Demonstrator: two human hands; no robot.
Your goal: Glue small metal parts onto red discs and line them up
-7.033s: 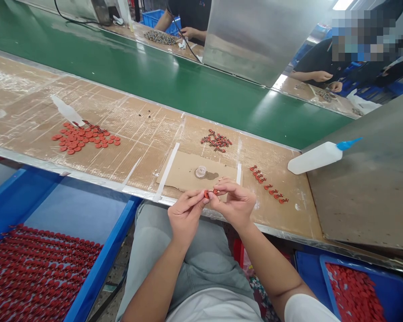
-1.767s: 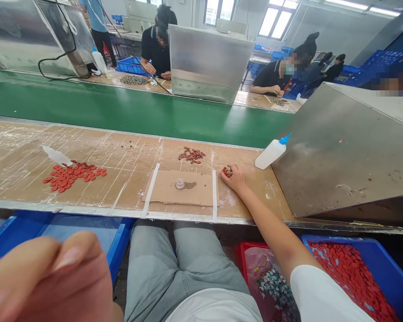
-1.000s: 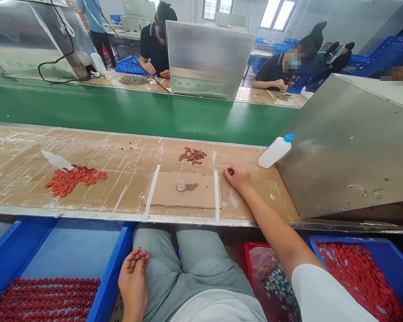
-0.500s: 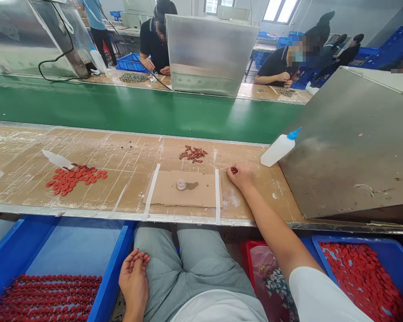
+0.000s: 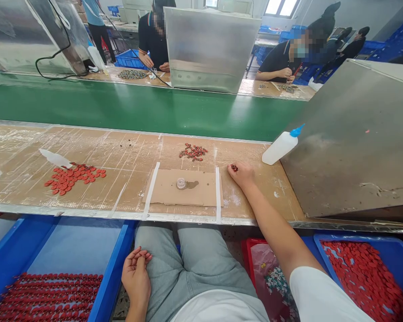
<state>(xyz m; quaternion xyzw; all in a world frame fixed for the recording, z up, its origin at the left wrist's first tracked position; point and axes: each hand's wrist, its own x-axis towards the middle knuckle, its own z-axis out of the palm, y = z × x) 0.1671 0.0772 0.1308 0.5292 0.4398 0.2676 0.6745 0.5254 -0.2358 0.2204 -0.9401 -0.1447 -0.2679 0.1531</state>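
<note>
Head view: right hand (image 5: 242,173), right of centre, curled around small red-and-dark pieces (image 5: 234,168); left hand (image 5: 137,273), lower centre-left, loosely curled, contents unclear.

The right hand (image 5: 243,175)'s curled fingers partly hide small red pieces (image 5: 234,167), count unclear; left of those fingers, the blue tray (image 5: 116,257) is cut off by the frame.

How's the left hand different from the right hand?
The right hand is up on the worktable, while the left hand is down by the leg. The right hand holds small red-and-dark pieces; the left hand shows nothing held. Both are bare with curled fingers.
</note>
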